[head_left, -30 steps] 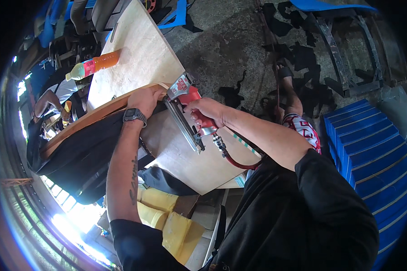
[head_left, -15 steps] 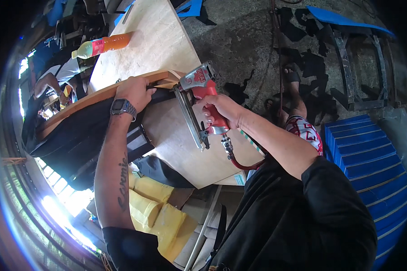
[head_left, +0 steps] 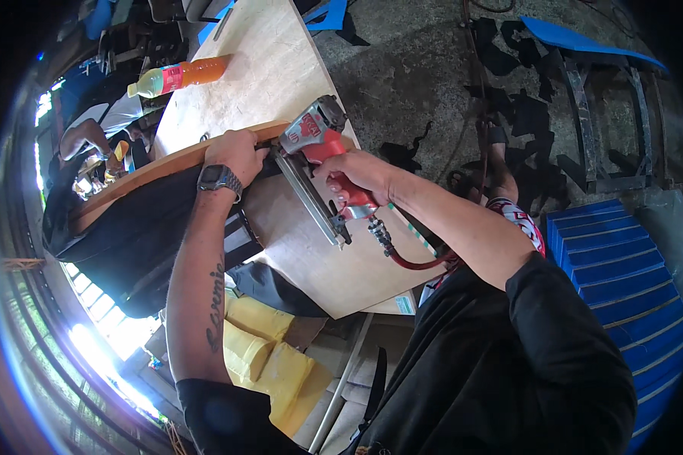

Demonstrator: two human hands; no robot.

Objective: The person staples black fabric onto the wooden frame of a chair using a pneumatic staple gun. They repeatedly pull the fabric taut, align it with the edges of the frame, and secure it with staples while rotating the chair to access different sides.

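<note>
Pale plywood makes up the tabletop (head_left: pixel 273 53), carrying a bottle (head_left: pixel 201 71) of orange drink beyond a wooden frame (head_left: pixel 167 168) with black cloth (head_left: pixel 144 235); yellow blocks (head_left: pixel 258 356) sit nearer, a blue stack (head_left: pixel 622 296) to the right. The left hand (head_left: pixel 235 158) clasps the frame; the right hand (head_left: pixel 357 178) grips a red staple gun (head_left: pixel 311 133), its head now covering a part of the frame that showed half a second ago.

The stapler (head_left: pixel 316 149) is glossy metal, the cloth (head_left: pixel 148 220) matt.
</note>
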